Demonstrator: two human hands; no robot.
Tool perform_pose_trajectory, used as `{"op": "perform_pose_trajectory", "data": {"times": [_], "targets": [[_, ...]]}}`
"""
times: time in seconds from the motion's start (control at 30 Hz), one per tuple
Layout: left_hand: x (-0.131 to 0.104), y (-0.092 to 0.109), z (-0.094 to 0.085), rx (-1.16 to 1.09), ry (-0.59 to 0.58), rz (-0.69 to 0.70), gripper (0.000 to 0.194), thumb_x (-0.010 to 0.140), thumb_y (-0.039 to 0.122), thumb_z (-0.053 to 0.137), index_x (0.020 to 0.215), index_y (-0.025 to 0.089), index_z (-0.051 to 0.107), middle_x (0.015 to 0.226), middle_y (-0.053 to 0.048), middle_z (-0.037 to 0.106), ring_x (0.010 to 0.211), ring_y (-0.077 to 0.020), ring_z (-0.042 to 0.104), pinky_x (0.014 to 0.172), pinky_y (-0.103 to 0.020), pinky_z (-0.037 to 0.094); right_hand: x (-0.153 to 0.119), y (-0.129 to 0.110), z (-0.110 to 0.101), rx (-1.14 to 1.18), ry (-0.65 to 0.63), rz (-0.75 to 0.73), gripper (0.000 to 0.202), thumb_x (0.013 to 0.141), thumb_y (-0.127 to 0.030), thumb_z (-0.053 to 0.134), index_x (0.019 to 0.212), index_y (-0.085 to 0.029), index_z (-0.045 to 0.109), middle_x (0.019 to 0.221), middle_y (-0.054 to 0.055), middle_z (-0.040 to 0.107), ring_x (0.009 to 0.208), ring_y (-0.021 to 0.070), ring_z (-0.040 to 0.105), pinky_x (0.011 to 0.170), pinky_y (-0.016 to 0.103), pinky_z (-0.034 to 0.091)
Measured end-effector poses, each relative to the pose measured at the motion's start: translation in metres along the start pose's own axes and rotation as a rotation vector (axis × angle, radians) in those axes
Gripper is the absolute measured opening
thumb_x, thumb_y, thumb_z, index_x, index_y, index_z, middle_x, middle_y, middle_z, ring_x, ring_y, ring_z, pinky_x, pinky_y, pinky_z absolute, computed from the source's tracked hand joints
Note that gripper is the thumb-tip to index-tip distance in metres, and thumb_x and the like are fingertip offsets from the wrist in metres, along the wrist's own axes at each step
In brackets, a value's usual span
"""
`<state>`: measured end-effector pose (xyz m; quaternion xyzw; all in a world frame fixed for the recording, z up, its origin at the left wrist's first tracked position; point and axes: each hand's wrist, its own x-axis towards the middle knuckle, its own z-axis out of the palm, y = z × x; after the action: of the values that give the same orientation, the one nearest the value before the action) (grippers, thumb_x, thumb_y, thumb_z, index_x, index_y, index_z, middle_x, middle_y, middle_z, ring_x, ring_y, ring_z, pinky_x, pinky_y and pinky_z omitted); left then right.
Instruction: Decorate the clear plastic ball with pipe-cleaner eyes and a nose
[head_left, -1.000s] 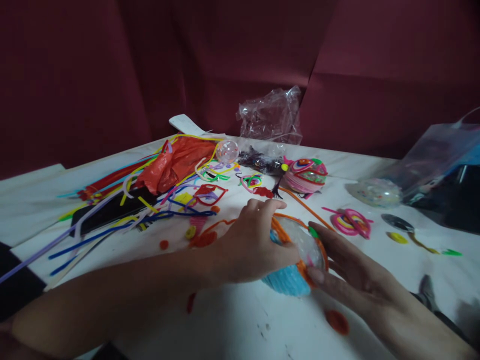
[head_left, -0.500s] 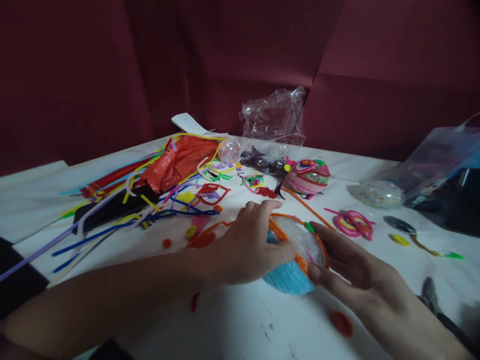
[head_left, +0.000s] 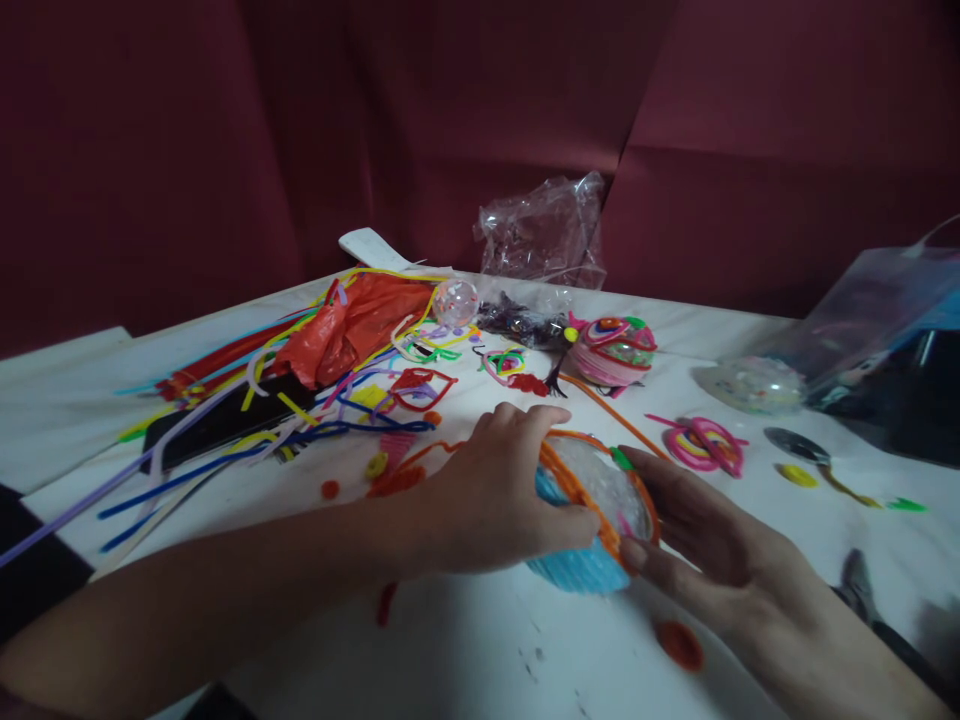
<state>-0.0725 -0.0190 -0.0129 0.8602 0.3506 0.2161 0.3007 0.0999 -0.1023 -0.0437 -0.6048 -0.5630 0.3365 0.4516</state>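
Observation:
Between my hands is a clear plastic ball (head_left: 596,478), its lower part wrapped in blue pipe cleaner and edged with orange pipe cleaner (head_left: 566,475). A small green piece (head_left: 622,458) sits on the orange edge. My left hand (head_left: 510,490) grips the ball from its left side, thumb on the orange band and fingers over the far side. From the right, my right hand (head_left: 705,550) holds it, thumb at the front of the rim and fingers behind. Part of the ball is hidden by both hands.
Pipe cleaners (head_left: 217,460) and a red plastic bag (head_left: 360,320) lie to the left. Behind stand a clear bag (head_left: 544,235) and a pink-wrapped ball (head_left: 611,355). A pink coil (head_left: 705,445), scissors (head_left: 859,590) and a red disc (head_left: 680,645) lie to the right.
My left thumb has shifted slightly along the orange band, uncovering more of it. Both hands stay on the ball. The whole view has moved a little.

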Motion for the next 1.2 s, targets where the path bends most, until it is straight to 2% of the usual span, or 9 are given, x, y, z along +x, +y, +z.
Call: {"op": "perform_pose_trajectory", "data": {"times": [0.2, 0.37, 0.47, 0.6, 0.73, 1.0, 1.2], "targets": [[-0.001, -0.001, 0.000, -0.009, -0.023, -0.049, 0.065, 0.065, 0.043, 0.057, 0.125, 0.021, 0.042, 0.124, -0.010, 0.047, 0.117, -0.0278, 0.042, 0.097, -0.043, 0.037, 0.001, -0.002, 0.002, -0.002, -0.014, -0.047, 0.058, 0.076, -0.049, 0.064, 0.121, -0.017, 0.047, 0.122, 0.011, 0.053, 0.107, 0.0285, 0.053, 0.089, 0.033, 0.049], [0.000, -0.001, -0.003, -0.060, -0.067, -0.080, 0.064, 0.065, 0.039, 0.058, 0.125, 0.024, 0.041, 0.125, -0.009, 0.045, 0.119, -0.0285, 0.040, 0.096, -0.044, 0.037, 0.000, -0.004, 0.006, -0.025, -0.003, -0.063, 0.053, 0.079, -0.049, 0.059, 0.120, -0.018, 0.046, 0.123, 0.011, 0.053, 0.107, 0.0268, 0.053, 0.088, 0.032, 0.049], [0.002, -0.001, -0.006, -0.077, -0.095, -0.080, 0.063, 0.064, 0.037, 0.059, 0.123, 0.025, 0.042, 0.123, -0.008, 0.046, 0.115, -0.0287, 0.042, 0.094, -0.045, 0.038, 0.000, -0.004, 0.006, -0.038, 0.007, -0.064, 0.053, 0.078, -0.051, 0.060, 0.119, -0.020, 0.047, 0.124, 0.010, 0.052, 0.108, 0.0278, 0.052, 0.091, 0.034, 0.047], [0.002, 0.000, -0.007, -0.076, -0.090, -0.075, 0.060, 0.064, 0.033, 0.058, 0.121, 0.025, 0.042, 0.118, -0.007, 0.048, 0.113, -0.0279, 0.043, 0.093, -0.045, 0.038, -0.002, -0.002, 0.002, 0.058, -0.050, 0.011, 0.060, 0.078, -0.053, 0.064, 0.125, -0.022, 0.043, 0.131, 0.008, 0.046, 0.114, 0.0283, 0.047, 0.083, 0.029, 0.053], [-0.001, 0.001, -0.006, -0.078, -0.090, -0.081, 0.059, 0.065, 0.033, 0.058, 0.121, 0.025, 0.043, 0.118, -0.007, 0.047, 0.112, -0.0263, 0.043, 0.094, -0.043, 0.038, -0.005, 0.000, 0.003, 0.182, -0.053, 0.036, 0.052, 0.082, -0.051, 0.062, 0.125, -0.026, 0.045, 0.135, 0.005, 0.041, 0.113, 0.0256, 0.048, 0.083, 0.026, 0.052], [-0.002, 0.001, -0.004, -0.092, -0.091, -0.083, 0.070, 0.065, 0.036, 0.059, 0.129, 0.022, 0.037, 0.124, -0.010, 0.043, 0.119, -0.0264, 0.038, 0.100, -0.042, 0.033, -0.003, 0.003, 0.014, 0.175, 0.050, -0.014, 0.054, 0.076, -0.045, 0.070, 0.120, -0.022, 0.050, 0.119, 0.008, 0.055, 0.104, 0.0287, 0.054, 0.078, 0.030, 0.055], [-0.003, 0.000, -0.002, -0.066, -0.060, -0.047, 0.070, 0.064, 0.034, 0.059, 0.129, 0.018, 0.038, 0.119, -0.011, 0.046, 0.115, -0.0275, 0.041, 0.097, -0.042, 0.036, -0.003, 0.003, 0.012, 0.177, 0.081, -0.044, 0.047, 0.075, -0.045, 0.071, 0.115, -0.027, 0.053, 0.114, 0.004, 0.058, 0.100, 0.0260, 0.056, 0.079, 0.029, 0.052]]}}
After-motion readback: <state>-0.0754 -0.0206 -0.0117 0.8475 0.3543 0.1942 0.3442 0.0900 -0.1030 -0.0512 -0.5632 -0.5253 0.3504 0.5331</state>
